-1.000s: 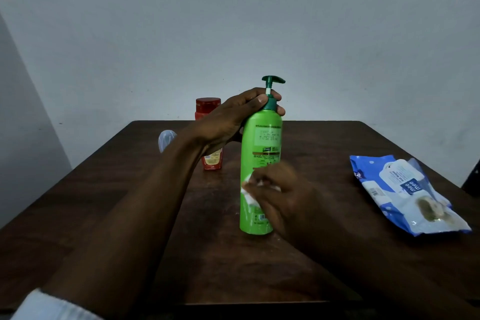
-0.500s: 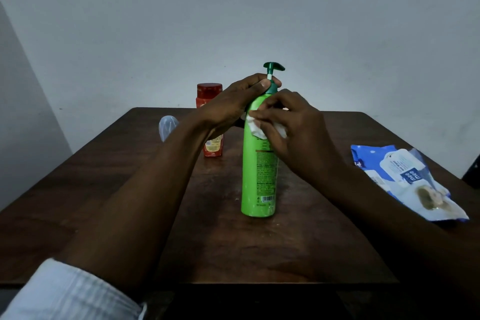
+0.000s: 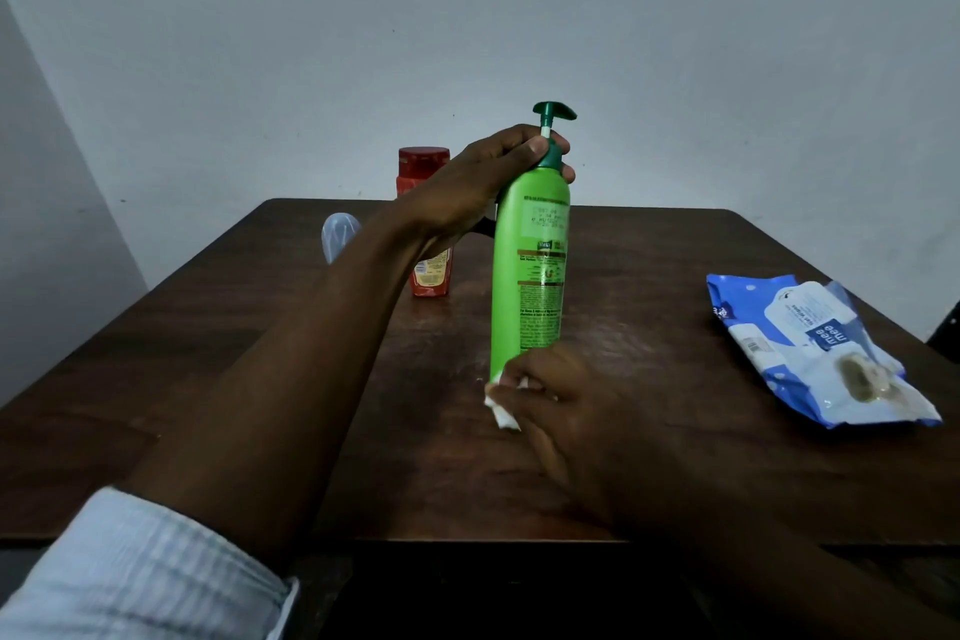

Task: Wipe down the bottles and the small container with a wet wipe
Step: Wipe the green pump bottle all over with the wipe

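**Wipe pressed at the foot of the green bottle**

The green pump bottle (image 3: 530,265) stands upright near the middle of the dark wooden counter (image 3: 260,353), its printed label turned toward the person. Its dark green pump head (image 3: 554,110) sticks up above the neck. The left hand (image 3: 483,182) is wrapped around the bottle's shoulder and neck, fingers curled behind and thumb in front, holding it steady. Down at the base, the right hand (image 3: 561,405) is closed around a bunched white wet wipe (image 3: 501,408), which is pressed against the bottom of the bottle just above the counter; a corner of the wipe pokes out to the left of the fingers.

Behind the left forearm stands a red bottle (image 3: 428,270) with a red cap, partly hidden by the wrist. Further left, near the back edge, is a small clear container (image 3: 337,236), also partly covered by the arm. Well apart on the right side of the counter lies a blue and white pack of wipes (image 3: 815,353), flat. A pale striped sleeve (image 3: 140,577) shows at the lower left.
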A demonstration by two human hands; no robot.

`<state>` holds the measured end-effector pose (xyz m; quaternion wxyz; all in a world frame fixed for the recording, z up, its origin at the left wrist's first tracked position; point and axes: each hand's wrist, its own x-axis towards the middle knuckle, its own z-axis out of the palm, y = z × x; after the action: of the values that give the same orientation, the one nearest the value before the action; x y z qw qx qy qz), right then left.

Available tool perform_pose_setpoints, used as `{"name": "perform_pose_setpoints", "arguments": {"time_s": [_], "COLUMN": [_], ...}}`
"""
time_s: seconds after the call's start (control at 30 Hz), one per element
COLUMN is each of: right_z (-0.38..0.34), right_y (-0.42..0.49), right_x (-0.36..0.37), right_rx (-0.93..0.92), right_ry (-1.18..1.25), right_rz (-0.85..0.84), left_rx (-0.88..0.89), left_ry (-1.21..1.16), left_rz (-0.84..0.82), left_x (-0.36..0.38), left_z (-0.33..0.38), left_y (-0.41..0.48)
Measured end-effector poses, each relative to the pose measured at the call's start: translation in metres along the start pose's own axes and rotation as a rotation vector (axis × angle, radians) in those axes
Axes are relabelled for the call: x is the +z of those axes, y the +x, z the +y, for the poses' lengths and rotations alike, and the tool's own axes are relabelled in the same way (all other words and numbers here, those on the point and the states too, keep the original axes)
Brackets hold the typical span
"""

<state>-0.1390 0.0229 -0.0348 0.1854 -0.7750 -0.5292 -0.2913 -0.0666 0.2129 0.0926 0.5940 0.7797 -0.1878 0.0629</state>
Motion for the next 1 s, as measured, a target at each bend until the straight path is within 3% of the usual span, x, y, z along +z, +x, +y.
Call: {"name": "perform_pose_setpoints", "arguments": {"time_s": [0.13, 0.47, 0.67, 0.83, 1.0], "right_z": [-0.004, 0.03, 0.007, 0.003, 0.01], "right_y": [-0.002, 0.071, 0.027, -0.005, -0.012], "right_x": [-0.002, -0.033, -0.014, 0.003, -0.009], "right_rx": [-0.057, 0.14, 0.055, 0.023, 0.229], "right_ry": [-0.011, -0.024, -0.069, 0.016, 0.246], "right_rz": [-0.078, 0.256, 0.093, 0.097, 0.138], "left_rx": [-0.002, 0.009, 0.009, 0.006, 0.001], "left_ry": [0.005, -0.02, -0.019, -0.022, -0.129], "left_rz": [0.0, 0.014, 0.045, 0.048, 0.056], "left_x": [0.0, 0.001, -0.005, -0.005, -0.005], "left_z": [-0.001, -0.003, -0.005, -0.005, -0.01], "left_y": [0.0, 0.002, -0.002, -0.002, -0.003]}}
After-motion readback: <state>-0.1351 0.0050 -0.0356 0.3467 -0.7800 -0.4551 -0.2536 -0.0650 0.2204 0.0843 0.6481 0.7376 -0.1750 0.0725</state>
